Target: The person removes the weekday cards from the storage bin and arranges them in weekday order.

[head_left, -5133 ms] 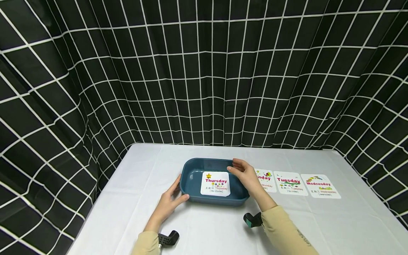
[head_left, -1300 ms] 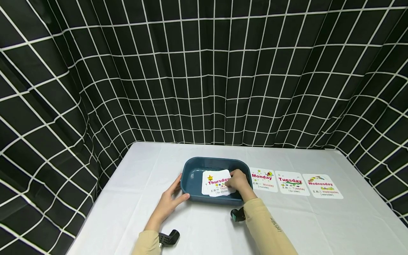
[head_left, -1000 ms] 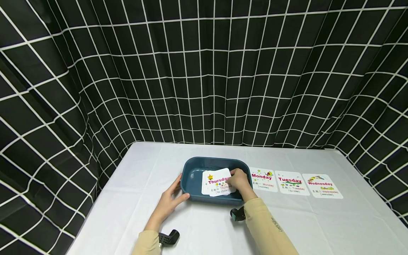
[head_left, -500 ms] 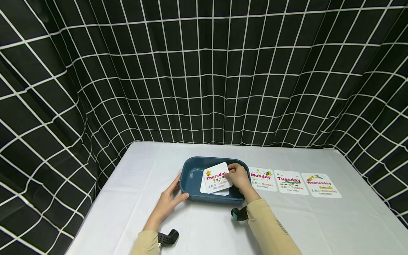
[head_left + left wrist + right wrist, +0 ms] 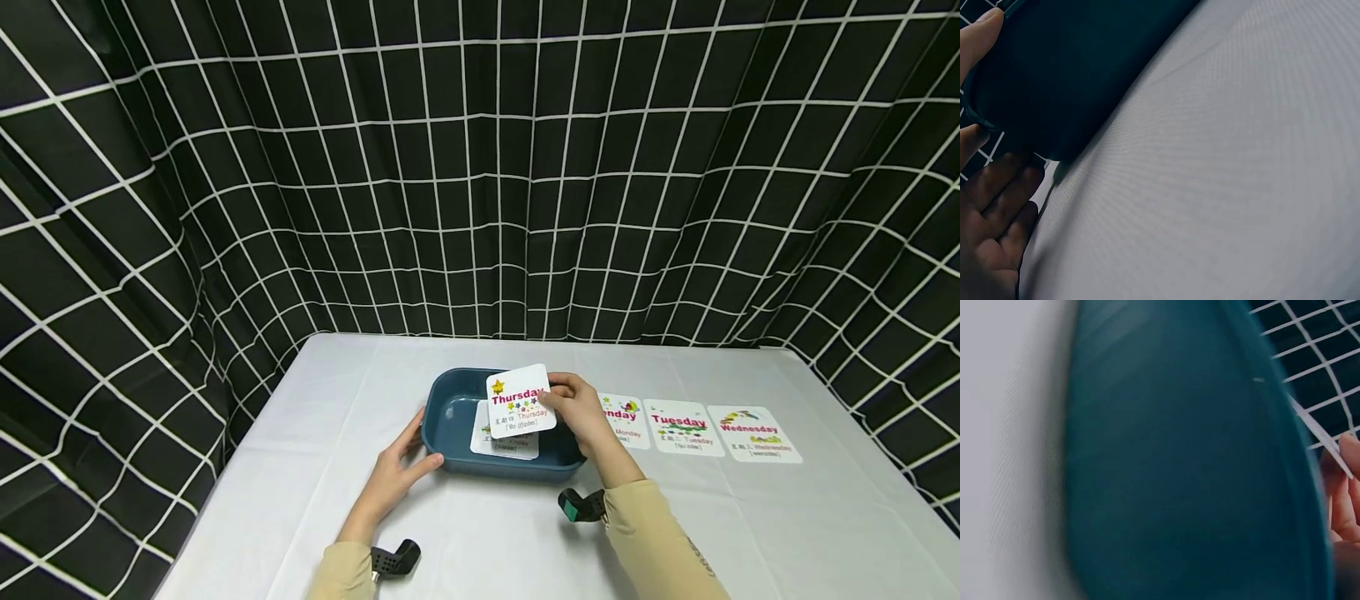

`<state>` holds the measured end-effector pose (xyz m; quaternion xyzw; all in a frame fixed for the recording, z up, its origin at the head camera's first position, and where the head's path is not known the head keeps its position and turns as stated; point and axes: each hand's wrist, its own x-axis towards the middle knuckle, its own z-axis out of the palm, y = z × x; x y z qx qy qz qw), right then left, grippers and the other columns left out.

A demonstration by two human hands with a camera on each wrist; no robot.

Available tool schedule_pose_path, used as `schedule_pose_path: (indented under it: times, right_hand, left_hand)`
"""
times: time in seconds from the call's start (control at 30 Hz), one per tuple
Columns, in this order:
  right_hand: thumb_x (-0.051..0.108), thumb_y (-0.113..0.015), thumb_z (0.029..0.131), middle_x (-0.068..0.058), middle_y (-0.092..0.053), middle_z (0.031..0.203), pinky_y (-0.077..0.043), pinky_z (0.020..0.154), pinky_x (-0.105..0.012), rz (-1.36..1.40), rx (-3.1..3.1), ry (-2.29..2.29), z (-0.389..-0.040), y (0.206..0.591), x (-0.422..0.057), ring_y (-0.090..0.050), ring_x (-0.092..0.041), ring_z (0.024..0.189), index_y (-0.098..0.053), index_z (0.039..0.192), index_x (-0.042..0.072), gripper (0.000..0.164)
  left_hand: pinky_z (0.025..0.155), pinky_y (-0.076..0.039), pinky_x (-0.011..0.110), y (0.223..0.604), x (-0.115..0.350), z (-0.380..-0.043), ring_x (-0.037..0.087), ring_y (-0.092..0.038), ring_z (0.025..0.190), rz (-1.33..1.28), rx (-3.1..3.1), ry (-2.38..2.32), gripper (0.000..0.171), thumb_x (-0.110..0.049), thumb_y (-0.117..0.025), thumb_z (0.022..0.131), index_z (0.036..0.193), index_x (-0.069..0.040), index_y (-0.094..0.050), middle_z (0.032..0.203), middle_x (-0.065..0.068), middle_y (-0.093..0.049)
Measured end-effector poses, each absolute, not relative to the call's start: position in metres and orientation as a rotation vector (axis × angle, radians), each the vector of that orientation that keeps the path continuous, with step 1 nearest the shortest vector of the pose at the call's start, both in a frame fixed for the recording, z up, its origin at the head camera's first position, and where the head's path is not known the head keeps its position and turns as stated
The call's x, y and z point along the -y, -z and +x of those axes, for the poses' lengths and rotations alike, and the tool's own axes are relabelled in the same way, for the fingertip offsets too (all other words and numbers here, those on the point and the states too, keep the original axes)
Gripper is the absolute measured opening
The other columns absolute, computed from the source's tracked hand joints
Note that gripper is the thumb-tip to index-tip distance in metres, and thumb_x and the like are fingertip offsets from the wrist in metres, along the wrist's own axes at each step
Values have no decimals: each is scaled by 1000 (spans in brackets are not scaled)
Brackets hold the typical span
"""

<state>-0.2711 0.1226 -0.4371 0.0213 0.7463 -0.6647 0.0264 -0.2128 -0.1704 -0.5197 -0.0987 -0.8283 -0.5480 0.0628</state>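
Note:
My right hand (image 5: 585, 412) pinches the right edge of a white flashcard (image 5: 517, 423) printed "Thursday". The card is tilted above a dark blue plastic tray (image 5: 450, 465), and its thin edge (image 5: 1322, 440) shows beside the fingertips in the right wrist view. Inside the tray lies another flashcard (image 5: 504, 450), partly covered by the raised one; its big word is hidden. My left hand (image 5: 393, 475) rests against the tray's left end, thumb on the near wall and fingers along the side. In the left wrist view its lower fingers (image 5: 1007, 194) are loose, beside the tray (image 5: 1066, 69).
Right of the tray, three flashcards lie in a row on the white tablecloth (image 5: 480, 542): Monday (image 5: 626, 425), partly behind my right hand, Tuesday (image 5: 684, 429) and Wednesday (image 5: 753, 433). A black curtain with white grid lines (image 5: 480, 208) surrounds the table's back and sides.
My right hand has moved from the tray's rim down to the cards inside, gripped the Thursday flashcard and lifted it up and right, uncovering the card beneath. My left hand stays on the tray.

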Motion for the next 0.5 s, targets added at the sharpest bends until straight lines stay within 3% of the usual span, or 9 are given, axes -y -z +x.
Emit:
schedule_pose_path:
  times: [0.5]
  right_hand:
    - [7, -60, 90, 0, -57, 91, -46, 67, -20, 111, -1948, 2358, -242, 431, -174, -55, -10, 80, -33, 134, -4, 52]
  left_hand:
    - [102, -27, 53, 518, 169, -213, 18, -49, 115, -282, 2513, 1667, 78, -40, -73, 79, 145, -30, -33, 129, -7, -52]
